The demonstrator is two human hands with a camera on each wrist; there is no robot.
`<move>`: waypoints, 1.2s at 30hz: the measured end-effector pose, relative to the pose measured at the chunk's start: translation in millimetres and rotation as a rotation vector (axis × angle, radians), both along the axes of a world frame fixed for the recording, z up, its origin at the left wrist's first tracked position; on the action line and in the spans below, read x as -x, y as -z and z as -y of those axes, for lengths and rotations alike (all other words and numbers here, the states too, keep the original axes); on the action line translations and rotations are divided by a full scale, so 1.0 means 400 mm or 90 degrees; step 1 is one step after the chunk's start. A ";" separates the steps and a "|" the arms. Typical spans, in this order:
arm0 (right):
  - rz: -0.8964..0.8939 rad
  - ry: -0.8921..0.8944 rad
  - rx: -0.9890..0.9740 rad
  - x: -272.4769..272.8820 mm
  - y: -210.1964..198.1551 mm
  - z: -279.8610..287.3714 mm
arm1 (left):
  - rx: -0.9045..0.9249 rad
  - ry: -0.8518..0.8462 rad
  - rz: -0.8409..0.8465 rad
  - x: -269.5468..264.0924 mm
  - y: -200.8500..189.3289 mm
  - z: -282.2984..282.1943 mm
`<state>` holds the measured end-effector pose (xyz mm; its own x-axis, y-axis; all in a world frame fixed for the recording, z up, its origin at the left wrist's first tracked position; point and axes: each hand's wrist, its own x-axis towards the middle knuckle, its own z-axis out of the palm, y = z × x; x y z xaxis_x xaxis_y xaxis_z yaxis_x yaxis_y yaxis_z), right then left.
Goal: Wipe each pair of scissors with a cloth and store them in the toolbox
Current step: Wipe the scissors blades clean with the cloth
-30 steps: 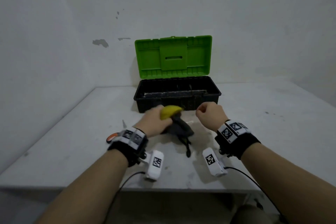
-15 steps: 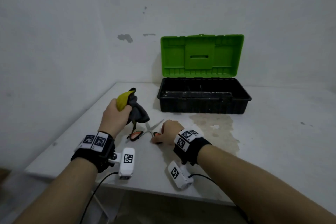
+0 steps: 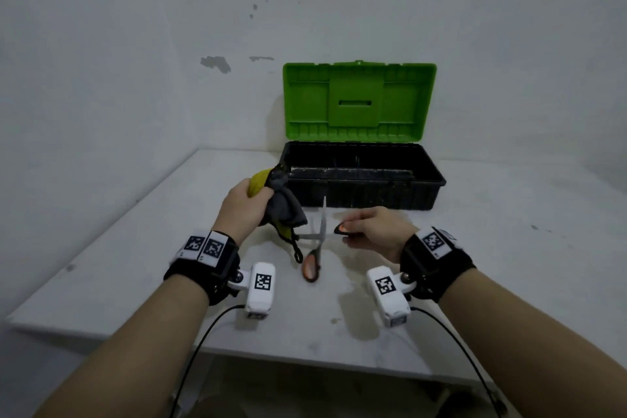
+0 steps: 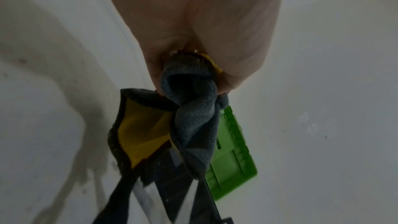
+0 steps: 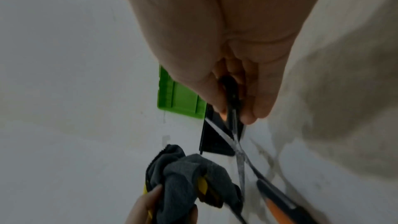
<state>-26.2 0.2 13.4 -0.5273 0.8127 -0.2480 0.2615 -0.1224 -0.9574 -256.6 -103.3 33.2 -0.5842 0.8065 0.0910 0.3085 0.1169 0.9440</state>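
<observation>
A white table [image 3: 509, 248], stained near its middle, stands in the corner of a bare white room, and one toolbox [image 3: 363, 180] sits toward its far edge, the black tray open and the green lid [image 3: 359, 102] upright behind it. In the head view, just below centre, one pair of scissors [image 3: 319, 241] is held above the table with its blades spread wide: one blade points up the frame toward the toolbox, the other left toward the cloth, and one orange-and-black handle hangs down toward the near edge. The right hand [image 3: 376, 231] pinches the other handle between thumb and curled fingers; the right wrist view alone shows that grip from beneath, with both blades crossing at the pivot. The left hand [image 3: 242, 207], left of centre, is closed around one bunched grey-and-yellow cloth [image 3: 283, 210], whose free end hangs close to the leftward blade; whether they touch cannot be told. The left wrist view shows the cloth's twisted folds and yellow face, which the head view mostly hides. One camera is strapped to each wrist.
</observation>
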 end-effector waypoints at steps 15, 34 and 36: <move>-0.121 0.164 0.009 -0.311 -0.004 -0.033 | 0.050 0.141 0.011 -0.264 0.054 -0.123; -0.035 0.129 -0.027 -0.256 0.036 -0.035 | 0.298 0.143 -0.341 -0.165 0.104 -0.071; -0.046 0.119 -0.027 -0.251 0.035 -0.033 | 0.266 0.191 -0.349 -0.174 0.107 -0.071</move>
<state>74.1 13.6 -0.6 -0.3814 0.9071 -0.1782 0.1681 -0.1215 -0.9783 -187.1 -75.0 -9.7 -0.2923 0.9553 -0.0436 0.7970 0.2685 0.5410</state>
